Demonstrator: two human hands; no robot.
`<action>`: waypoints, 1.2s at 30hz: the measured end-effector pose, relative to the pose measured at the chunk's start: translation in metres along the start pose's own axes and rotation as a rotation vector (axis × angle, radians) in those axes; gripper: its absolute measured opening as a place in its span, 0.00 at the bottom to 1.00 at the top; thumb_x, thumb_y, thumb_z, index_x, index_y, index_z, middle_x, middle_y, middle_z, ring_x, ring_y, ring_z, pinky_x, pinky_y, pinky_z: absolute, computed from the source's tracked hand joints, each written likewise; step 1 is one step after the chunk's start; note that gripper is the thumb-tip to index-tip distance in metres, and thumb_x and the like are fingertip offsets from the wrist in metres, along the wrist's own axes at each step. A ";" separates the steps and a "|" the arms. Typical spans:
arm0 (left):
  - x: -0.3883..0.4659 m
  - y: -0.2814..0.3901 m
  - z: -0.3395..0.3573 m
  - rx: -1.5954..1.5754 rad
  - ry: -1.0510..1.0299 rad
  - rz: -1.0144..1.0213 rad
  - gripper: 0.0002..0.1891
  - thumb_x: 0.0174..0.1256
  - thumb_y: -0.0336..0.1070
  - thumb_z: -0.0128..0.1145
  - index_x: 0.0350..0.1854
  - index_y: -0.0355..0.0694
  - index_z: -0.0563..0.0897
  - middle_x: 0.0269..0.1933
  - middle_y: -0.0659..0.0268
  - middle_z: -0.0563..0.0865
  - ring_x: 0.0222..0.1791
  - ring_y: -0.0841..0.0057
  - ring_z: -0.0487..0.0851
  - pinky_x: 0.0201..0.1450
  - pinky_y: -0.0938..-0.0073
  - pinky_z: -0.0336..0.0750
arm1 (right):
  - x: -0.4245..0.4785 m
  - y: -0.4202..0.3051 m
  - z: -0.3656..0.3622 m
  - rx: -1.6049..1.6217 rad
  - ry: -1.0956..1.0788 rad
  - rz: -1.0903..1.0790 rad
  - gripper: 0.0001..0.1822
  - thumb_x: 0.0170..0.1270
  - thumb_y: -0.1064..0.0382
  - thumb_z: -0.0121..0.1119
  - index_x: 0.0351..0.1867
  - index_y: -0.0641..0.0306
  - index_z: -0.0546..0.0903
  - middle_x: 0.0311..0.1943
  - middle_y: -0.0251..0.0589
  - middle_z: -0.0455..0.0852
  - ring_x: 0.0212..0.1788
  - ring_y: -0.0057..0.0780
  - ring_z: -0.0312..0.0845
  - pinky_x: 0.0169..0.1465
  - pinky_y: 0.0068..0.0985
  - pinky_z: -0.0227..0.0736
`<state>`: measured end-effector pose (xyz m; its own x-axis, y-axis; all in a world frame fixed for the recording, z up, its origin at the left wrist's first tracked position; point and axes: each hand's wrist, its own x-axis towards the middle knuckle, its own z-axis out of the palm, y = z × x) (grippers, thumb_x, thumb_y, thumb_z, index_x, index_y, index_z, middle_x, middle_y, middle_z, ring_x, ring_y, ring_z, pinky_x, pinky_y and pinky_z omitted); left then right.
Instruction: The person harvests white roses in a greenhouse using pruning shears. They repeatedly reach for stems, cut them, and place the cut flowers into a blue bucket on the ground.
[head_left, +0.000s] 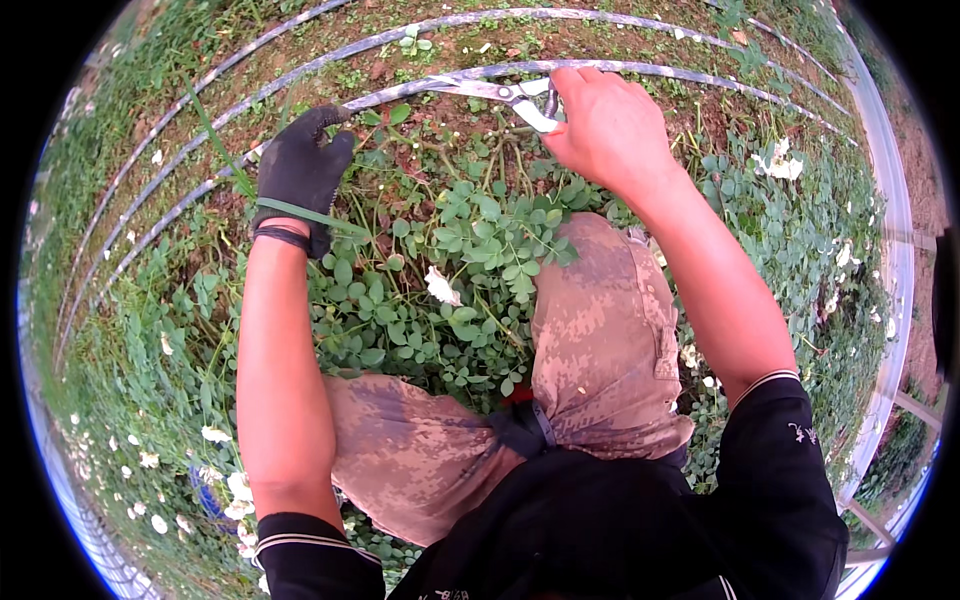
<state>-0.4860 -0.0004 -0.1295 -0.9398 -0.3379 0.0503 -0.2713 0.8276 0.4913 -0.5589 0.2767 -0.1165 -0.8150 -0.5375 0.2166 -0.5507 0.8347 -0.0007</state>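
My right hand (611, 124), bare, grips a pair of pruning shears (534, 112) with white handles and a spring between them. The narrow blades (469, 88) point left, in front of the nearest drip hose. My left hand (304, 161) wears a black glove, thumb and forefinger apart beside a thin leafy stem (367, 140); its other fingers are hidden, so whether they hold anything does not show. A green strip (307, 214) crosses that wrist, above a dark band (281, 238). Between my arms grows a leafy rose bush (480, 225) with a white bloom (441, 286).
Several dark hoses, the nearest (645, 69) among them, curve across weedy soil (480, 45). More white-flowered bushes (232, 487) grow on the left and right. My camouflage-clad knees (600, 300) press among the foliage. A pale plastic edging (892, 225) runs along the right side.
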 end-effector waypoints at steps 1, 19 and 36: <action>0.002 -0.001 0.001 0.004 -0.010 -0.011 0.19 0.55 0.48 0.59 0.48 0.47 0.83 0.45 0.55 0.85 0.45 0.63 0.84 0.50 0.67 0.75 | 0.017 0.004 -0.002 -0.074 -0.062 -0.095 0.18 0.47 0.57 0.66 0.39 0.62 0.79 0.35 0.41 0.84 0.42 0.41 0.81 0.47 0.37 0.72; 0.032 -0.002 0.026 -0.006 -0.144 -0.093 0.18 0.54 0.51 0.58 0.43 0.47 0.85 0.41 0.58 0.87 0.42 0.63 0.84 0.49 0.67 0.75 | 0.094 -0.017 0.032 -0.117 -0.393 -0.462 0.11 0.49 0.61 0.61 0.33 0.63 0.79 0.28 0.45 0.83 0.35 0.45 0.82 0.40 0.41 0.76; -0.006 -0.033 -0.033 -0.739 -0.211 -0.101 0.12 0.58 0.34 0.55 0.43 0.35 0.76 0.39 0.60 0.82 0.33 0.77 0.81 0.31 0.75 0.77 | -0.041 -0.022 0.017 0.094 -0.056 -0.033 0.16 0.46 0.58 0.66 0.35 0.61 0.77 0.31 0.41 0.82 0.37 0.37 0.80 0.42 0.33 0.72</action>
<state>-0.4646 -0.0400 -0.1176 -0.9577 -0.2417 -0.1562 -0.2186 0.2579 0.9411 -0.5162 0.2783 -0.1420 -0.8033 -0.5728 0.1633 -0.5901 0.8027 -0.0869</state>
